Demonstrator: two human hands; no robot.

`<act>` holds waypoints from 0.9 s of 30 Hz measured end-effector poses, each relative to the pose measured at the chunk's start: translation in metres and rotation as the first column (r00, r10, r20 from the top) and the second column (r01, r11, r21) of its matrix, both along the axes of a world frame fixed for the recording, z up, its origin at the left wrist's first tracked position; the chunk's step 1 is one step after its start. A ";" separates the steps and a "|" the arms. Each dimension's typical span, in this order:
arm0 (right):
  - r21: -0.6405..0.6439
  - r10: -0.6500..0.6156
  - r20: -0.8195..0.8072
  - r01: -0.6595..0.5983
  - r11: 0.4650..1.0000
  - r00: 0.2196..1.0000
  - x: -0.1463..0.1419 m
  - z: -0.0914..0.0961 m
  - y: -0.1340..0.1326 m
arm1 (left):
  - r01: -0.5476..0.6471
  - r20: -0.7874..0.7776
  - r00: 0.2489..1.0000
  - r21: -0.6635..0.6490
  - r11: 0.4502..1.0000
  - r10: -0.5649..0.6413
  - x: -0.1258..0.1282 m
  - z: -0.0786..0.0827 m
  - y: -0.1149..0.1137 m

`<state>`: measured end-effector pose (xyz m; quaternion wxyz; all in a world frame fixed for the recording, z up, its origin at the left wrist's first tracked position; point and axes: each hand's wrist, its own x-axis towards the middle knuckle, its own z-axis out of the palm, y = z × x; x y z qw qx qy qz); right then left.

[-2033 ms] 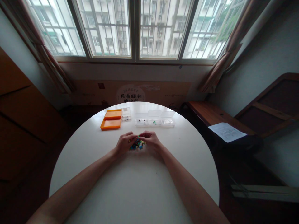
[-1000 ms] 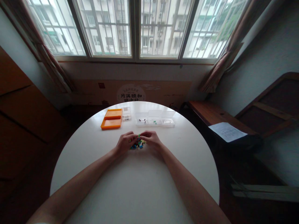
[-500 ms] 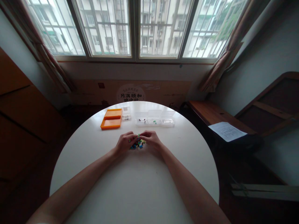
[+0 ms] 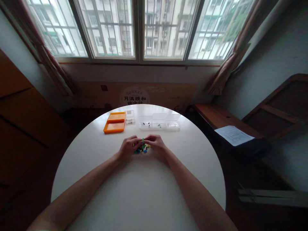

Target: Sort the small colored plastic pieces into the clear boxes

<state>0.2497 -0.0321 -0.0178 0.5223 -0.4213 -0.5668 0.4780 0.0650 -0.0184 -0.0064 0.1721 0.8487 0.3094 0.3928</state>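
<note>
A small heap of coloured bits, blue, green and yellow, lies at the middle of a round white table. My left hand and my right hand rest on either side of the heap with fingers curled, their fingertips pinched together over a tiny green piece above the heap. What exactly each hand grips is too small to make out.
At the table's far side lie an open orange case, a small clear box and a row of open clear boxes holding a few tiny pieces. A wooden bench with a paper sheet stands to the right, below a barred window.
Hardly anything differs; both hands stay pinched together over the heap, with only slight finger shifts.
</note>
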 end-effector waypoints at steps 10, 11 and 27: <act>0.006 0.014 -0.013 -0.013 1.000 1.000 0.000 0.001 -0.001 | -0.014 0.010 1.000 0.022 1.000 0.014 0.000 -0.001 0.000; 0.008 0.012 -0.010 -0.012 1.000 1.000 -0.001 0.002 -0.002 | -0.013 0.010 1.000 0.023 1.000 0.013 0.000 -0.001 0.001; 0.006 0.019 -0.021 -0.018 1.000 1.000 0.000 -0.003 0.001 | -0.016 0.008 1.000 0.044 0.999 0.015 -0.001 -0.002 0.001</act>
